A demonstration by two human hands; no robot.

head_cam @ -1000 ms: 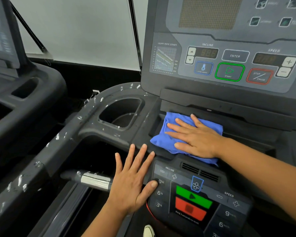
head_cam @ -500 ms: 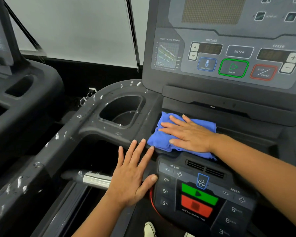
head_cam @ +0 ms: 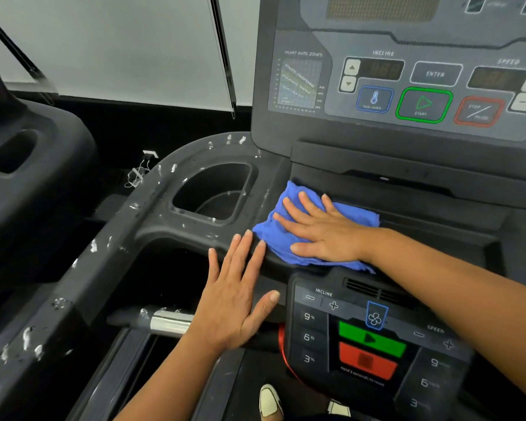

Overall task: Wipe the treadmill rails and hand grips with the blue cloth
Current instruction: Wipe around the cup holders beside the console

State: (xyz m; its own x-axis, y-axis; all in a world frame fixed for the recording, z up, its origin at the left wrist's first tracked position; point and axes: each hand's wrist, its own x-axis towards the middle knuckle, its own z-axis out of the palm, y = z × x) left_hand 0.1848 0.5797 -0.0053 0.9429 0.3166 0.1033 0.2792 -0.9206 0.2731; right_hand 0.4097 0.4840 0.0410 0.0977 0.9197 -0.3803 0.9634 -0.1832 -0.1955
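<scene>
Right hand [head_cam: 322,229]: flat, palm down, fingers straight and slightly spread, pressing the blue cloth [head_cam: 274,235] onto the treadmill ledge just below the console [head_cam: 407,86]; forearm enters from lower right. Cloth is bunched, lying beside the cup holder [head_cam: 213,192]. Left hand [head_cam: 234,302]: flat, fingers extended and apart, holding nothing, fingertips just short of the cloth, thumb near the lower control panel [head_cam: 368,338]. White flecks on left rail [head_cam: 73,284].

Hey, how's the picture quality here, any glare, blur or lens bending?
In the head view the light is soft and even, with no hard shadows; one bright glint sits on the chrome hand grip; wide-angle bending bows the treadmill rail and the console edges; console icons near the top right corner are smeared, while the blue cloth is sharp.
</scene>
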